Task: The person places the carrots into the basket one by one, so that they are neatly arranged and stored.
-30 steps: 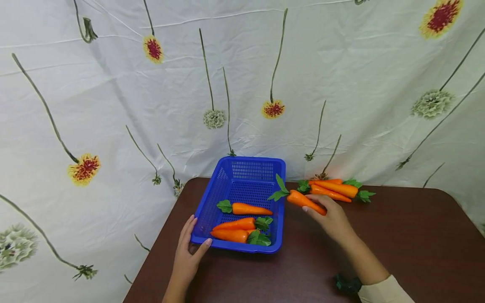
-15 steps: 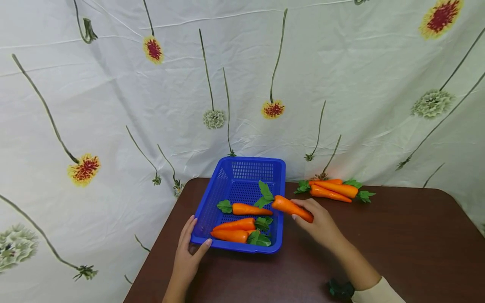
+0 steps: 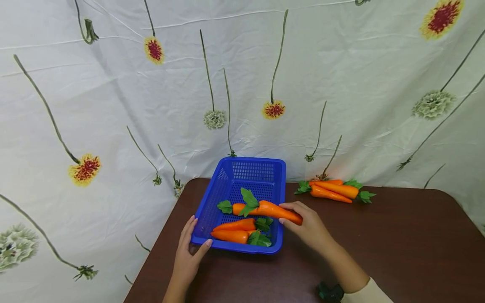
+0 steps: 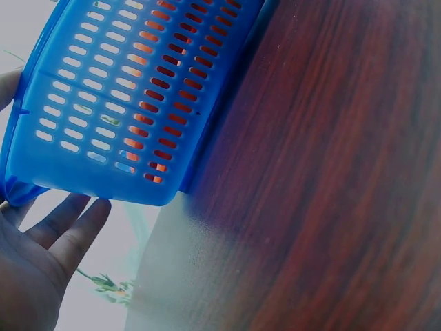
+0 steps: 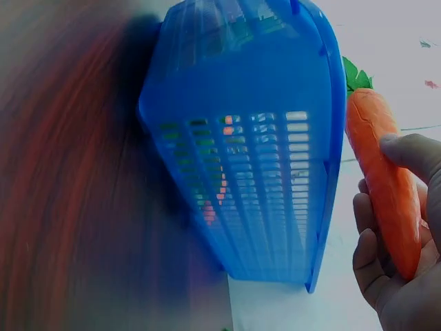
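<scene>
My right hand (image 3: 308, 223) pinches an orange carrot (image 3: 274, 210) between thumb and fingers. The carrot's leafy end reaches in over the blue plastic basket (image 3: 279, 189), while its tip stays past the right rim. In the right wrist view, the held carrot (image 5: 386, 172) appears just beyond the rim, with the thumb laid along it. My left hand (image 3: 186, 252) rests at the basket's near left corner, straight fingers along the left side and thumb on the front rim. Inside the basket lie several carrots (image 3: 231, 236) with green tops, one partly hidden under the held carrot.
Several more carrots (image 3: 333, 190) lie in a pile at the back of the dark wooden table (image 3: 409, 235), right of the basket. Behind it hangs a white flower-print cloth (image 3: 341, 63). A dark object (image 3: 329, 291) shows by the right sleeve.
My right hand has carried the carrot leftward from beside the pile to over the basket's right side. The left hand and the basket have stayed put.
</scene>
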`<action>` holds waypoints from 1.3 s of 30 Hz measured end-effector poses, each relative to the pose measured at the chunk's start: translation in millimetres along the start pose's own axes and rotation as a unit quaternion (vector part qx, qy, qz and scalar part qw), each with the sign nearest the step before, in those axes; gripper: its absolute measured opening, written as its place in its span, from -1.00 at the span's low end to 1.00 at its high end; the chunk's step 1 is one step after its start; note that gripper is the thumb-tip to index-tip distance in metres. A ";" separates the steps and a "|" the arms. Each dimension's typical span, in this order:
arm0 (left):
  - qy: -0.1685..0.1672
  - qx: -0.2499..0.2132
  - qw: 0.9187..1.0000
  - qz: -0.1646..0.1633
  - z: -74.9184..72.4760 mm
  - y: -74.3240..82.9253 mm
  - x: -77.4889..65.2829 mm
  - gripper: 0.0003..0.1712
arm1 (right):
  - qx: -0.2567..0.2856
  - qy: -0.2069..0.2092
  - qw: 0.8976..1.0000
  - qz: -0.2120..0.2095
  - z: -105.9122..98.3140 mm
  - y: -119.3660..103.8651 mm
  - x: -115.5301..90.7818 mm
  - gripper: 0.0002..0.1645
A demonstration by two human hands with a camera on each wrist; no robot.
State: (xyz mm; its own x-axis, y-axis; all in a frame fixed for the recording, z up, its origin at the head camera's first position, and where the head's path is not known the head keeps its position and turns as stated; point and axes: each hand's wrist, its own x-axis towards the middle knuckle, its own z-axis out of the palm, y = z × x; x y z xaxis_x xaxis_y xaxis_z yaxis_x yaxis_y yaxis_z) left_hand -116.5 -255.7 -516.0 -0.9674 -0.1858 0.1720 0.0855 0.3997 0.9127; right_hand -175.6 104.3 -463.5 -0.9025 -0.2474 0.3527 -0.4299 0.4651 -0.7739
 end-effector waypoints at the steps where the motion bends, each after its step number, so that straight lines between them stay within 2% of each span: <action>1: 0.000 0.002 1.000 0.000 0.0 0.1 -0.1 -0.13 | 0.003 0.000 1.000 0.000 2.2 -1.1 -0.1 -0.57; 6: 0.001 0.016 1.000 -0.002 0.2 -0.1 0.5 -0.13 | 0.023 -0.005 1.000 -0.007 13.6 -8.4 0.6 -0.58; 11: 0.002 0.003 1.000 0.002 0.9 0.5 0.3 -0.13 | 0.033 -0.017 0.999 -0.019 24.8 -15.7 2.1 -0.59; 18: 0.000 -0.001 1.000 0.004 1.6 0.3 0.3 -0.13 | 0.053 -0.023 0.998 -0.012 36.7 -25.3 2.2 -0.59; 25: 0.001 -0.002 1.000 0.003 1.8 -1.8 0.7 -0.13 | 0.074 -0.053 0.996 -0.011 52.1 -33.9 6.2 -0.58; 29: 0.002 -0.007 1.000 0.004 1.9 -2.0 0.2 -0.13 | 0.071 -0.070 0.995 -0.016 59.5 -37.6 9.5 -0.57; 34: 0.010 0.003 1.000 0.005 1.9 -2.4 -0.1 -0.12 | 0.060 -0.070 0.995 -0.026 63.4 -40.2 13.5 -0.57; 39: 0.009 0.010 1.000 0.004 1.3 -1.3 1.1 -0.12 | 0.025 -0.069 0.997 -0.020 67.0 -39.9 14.7 -0.56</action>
State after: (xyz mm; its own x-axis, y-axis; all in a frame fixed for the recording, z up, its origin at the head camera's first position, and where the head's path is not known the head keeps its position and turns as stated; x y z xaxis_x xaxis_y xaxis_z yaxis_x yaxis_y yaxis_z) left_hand -118.1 -255.3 -517.4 -0.9623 -0.1978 0.1867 0.0890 0.4195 0.9034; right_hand -169.8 25.1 -462.7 -0.8708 -0.3805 0.3114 -0.4609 0.4111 -0.7865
